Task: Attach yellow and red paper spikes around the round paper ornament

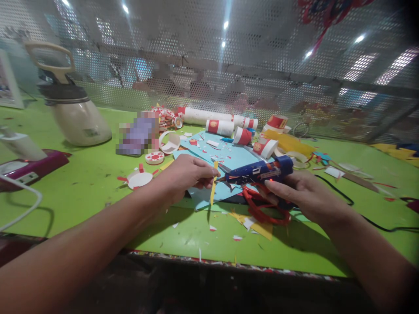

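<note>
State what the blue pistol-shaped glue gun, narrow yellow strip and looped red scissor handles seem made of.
Blue glue gun: probably satiny plastic, from its moulded look. Yellow strip: likely matte paper, being thin and flat. Red scissor handles: apparently smooth plastic, being thickly rounded.

Glare is thrown by small lights (225, 25); shadows are cast on the table (183, 240). The right-hand corners are darkened; fine detail is blurred.
</note>
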`<control>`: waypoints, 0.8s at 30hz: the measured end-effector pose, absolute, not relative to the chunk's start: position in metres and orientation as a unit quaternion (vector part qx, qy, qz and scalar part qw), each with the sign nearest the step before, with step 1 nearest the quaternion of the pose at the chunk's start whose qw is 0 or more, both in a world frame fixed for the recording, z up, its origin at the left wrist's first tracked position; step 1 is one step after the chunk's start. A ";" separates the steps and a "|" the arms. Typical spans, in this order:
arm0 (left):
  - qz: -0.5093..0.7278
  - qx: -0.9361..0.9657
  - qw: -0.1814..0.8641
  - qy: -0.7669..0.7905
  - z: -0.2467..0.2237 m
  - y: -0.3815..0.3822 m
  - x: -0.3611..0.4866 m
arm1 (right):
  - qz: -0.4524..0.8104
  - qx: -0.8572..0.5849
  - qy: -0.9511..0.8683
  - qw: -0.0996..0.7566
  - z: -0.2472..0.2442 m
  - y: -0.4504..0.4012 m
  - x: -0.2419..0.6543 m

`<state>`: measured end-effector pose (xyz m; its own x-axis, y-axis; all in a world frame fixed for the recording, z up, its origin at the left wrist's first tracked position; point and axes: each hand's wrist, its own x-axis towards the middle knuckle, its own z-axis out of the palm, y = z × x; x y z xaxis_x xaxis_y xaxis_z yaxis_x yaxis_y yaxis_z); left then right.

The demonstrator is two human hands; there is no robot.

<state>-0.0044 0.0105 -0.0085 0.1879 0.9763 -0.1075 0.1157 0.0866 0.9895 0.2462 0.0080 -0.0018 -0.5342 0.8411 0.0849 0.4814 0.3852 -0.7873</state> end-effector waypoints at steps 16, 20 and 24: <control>0.393 0.555 0.533 0.502 -0.007 0.008 -0.004 | 0.410 -0.413 -0.769 0.265 -0.006 0.011 0.247; 0.392 0.550 0.542 0.500 -0.006 0.009 -0.003 | 0.425 -0.410 -0.761 0.268 -0.007 0.010 0.246; 0.393 0.544 0.553 0.494 -0.002 0.008 -0.003 | 0.437 -0.406 -0.757 0.266 -0.006 0.010 0.246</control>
